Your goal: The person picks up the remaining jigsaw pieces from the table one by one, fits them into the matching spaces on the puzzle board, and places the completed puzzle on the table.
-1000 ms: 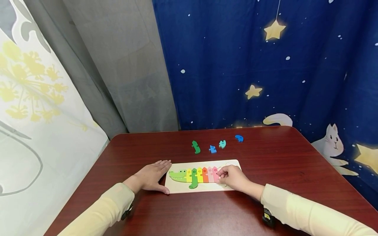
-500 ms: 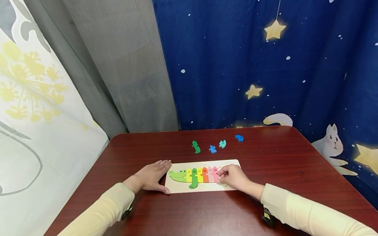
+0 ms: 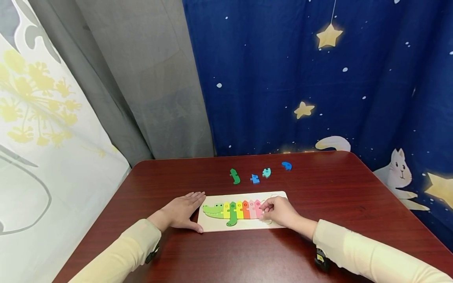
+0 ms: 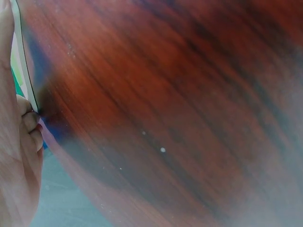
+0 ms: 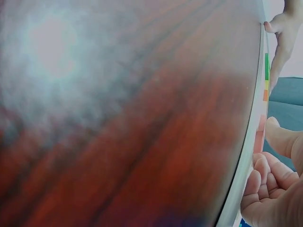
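Observation:
A pale wooden puzzle board (image 3: 216, 227) lies on the table, with a crocodile head (image 3: 213, 211) and a row of yellow, green, orange and pink pieces set in it. My left hand (image 3: 184, 210) lies spread at the board's left end, thumb against the near corner. Over the board's right part, my right hand (image 3: 282, 213) has its fingers curled and pinches the last pink puzzle piece (image 3: 258, 208) by its right side. In the right wrist view, that pink piece (image 5: 259, 142) shows between thumb and curled fingers. The hand covers part of the outlines beyond it.
Behind the board lie loose puzzle pieces: a green one (image 3: 234, 176), a light blue one (image 3: 255, 179), a teal one (image 3: 266, 173) and a dark blue one (image 3: 287, 166). The dark red table (image 3: 170, 177) ends at grey and starry blue curtains (image 3: 262, 78).

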Available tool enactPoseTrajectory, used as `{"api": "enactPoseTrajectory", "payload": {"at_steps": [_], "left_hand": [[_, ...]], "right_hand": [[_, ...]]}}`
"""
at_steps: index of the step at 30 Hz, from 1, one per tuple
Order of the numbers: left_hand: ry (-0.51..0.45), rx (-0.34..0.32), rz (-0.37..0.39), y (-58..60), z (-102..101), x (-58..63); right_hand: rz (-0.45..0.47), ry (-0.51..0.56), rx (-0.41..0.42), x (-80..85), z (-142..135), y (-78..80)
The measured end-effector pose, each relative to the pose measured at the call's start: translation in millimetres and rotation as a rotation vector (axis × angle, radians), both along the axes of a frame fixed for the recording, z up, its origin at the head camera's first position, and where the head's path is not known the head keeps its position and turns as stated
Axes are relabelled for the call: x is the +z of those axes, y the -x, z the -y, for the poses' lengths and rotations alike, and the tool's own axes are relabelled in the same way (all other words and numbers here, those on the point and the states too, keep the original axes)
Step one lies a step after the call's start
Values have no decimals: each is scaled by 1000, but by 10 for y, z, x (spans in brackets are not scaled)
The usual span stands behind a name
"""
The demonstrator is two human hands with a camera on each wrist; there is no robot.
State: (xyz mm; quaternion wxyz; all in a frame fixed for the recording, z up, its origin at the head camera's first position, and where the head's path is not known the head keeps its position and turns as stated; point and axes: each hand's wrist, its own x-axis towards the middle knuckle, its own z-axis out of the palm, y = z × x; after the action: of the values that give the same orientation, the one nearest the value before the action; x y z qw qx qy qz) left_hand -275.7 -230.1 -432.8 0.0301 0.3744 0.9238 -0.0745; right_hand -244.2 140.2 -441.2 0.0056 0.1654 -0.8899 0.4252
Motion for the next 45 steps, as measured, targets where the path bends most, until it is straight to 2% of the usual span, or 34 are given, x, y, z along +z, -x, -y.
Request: {"api": "enactPoseTrajectory", "payload": {"at_steps": [14,21,28,45], "left_hand": [[-4,-1,11,-4,-5,9],[-6,0,9,-6,-6,5],[-3,0,10,0,-6,7],[-7,0,10,3,-9,2]], "right_hand": [[-25,32,-30,106,-16,87],[0,64,-59,144,-1,110],[10,70,-84,148,24,202],[53,43,-125,259,271,390]]}}
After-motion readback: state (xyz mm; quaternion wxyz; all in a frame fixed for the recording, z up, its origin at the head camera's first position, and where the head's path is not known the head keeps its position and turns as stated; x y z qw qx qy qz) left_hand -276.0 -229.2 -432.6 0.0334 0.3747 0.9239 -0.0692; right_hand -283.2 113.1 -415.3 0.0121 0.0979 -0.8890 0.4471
